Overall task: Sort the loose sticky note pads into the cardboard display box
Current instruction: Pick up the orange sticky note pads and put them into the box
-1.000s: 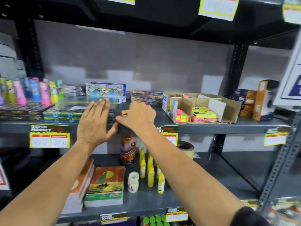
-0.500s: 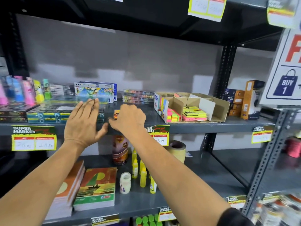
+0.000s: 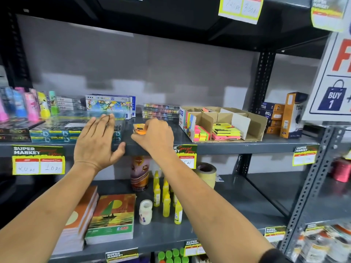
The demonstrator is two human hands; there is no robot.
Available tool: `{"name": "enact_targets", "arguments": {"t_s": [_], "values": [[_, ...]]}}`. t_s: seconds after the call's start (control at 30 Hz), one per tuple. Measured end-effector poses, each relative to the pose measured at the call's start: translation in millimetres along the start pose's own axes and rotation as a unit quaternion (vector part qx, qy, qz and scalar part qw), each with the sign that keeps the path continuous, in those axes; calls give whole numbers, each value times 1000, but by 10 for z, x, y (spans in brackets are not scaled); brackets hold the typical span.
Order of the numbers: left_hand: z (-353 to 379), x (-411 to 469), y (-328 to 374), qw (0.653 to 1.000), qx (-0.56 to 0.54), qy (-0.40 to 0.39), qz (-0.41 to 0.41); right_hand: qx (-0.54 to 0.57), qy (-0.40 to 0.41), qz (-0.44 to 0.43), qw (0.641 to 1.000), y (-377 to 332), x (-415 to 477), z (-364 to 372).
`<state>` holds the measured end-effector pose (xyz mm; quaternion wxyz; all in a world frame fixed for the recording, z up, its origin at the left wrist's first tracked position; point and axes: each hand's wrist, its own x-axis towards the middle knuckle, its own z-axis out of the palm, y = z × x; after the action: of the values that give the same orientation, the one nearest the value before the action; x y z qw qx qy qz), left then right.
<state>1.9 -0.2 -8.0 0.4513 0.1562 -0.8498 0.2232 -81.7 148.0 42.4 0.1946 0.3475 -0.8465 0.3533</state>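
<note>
An orange sticky note pad (image 3: 139,129) lies on the middle shelf, with my right hand (image 3: 154,136) closed around its near edge. My left hand (image 3: 97,143) hovers flat and open beside it, fingers spread over flat teal boxes. To the right stands the cardboard display box (image 3: 254,123), divided by partitions. It holds pink and green pads (image 3: 201,133) in its left compartment and yellow pads on pink ones (image 3: 225,130) in the middle one.
Flat teal boxes (image 3: 57,133) and colourful tubes (image 3: 30,107) fill the shelf's left side. Orange and blue boxes (image 3: 283,116) stand right of the display box. Notebooks (image 3: 112,217), glue bottles (image 3: 166,196) and tape (image 3: 206,174) sit on the lower shelf.
My right hand has curled its fingers onto the orange pad and lifted its near edge. The view has shifted slightly to the right; my left hand stays open beside it.
</note>
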Motion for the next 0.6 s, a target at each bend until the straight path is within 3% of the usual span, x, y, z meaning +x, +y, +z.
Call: {"name": "enact_targets", "arguments": {"t_s": [0.33, 0.6], "values": [[-3, 8, -6, 1000, 9, -1, 1, -25, 140, -51, 989, 363, 127, -757], [-14, 7, 16, 1000, 6, -8, -1, -32, 201, 18, 979, 1120, 250, -1285]]}}
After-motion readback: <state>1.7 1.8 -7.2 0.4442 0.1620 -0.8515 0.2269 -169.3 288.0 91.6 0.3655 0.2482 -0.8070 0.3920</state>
